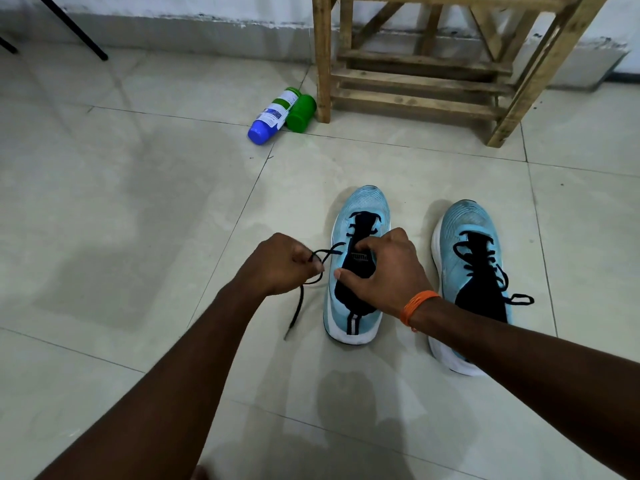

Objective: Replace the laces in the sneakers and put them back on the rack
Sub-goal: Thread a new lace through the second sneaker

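Two light-blue sneakers with white soles and black tongues stand on the tiled floor, toes pointing away from me. My left hand (282, 263) pinches a black lace (298, 304) that runs out of the left sneaker (360, 206); its loose end trails toward me on the floor. My right hand (384, 271), an orange band on its wrist, grips that sneaker's tongue and collar. The right sneaker (460, 223) stands alone, laced in black with a loop hanging at its right side.
A wooden rack (419, 77) with slatted shelves stands against the wall beyond the sneakers. A blue-capped bottle (272, 116) and a green bottle (300, 112) lie by its left leg. Black stand legs (79, 36) reach the floor at top left.
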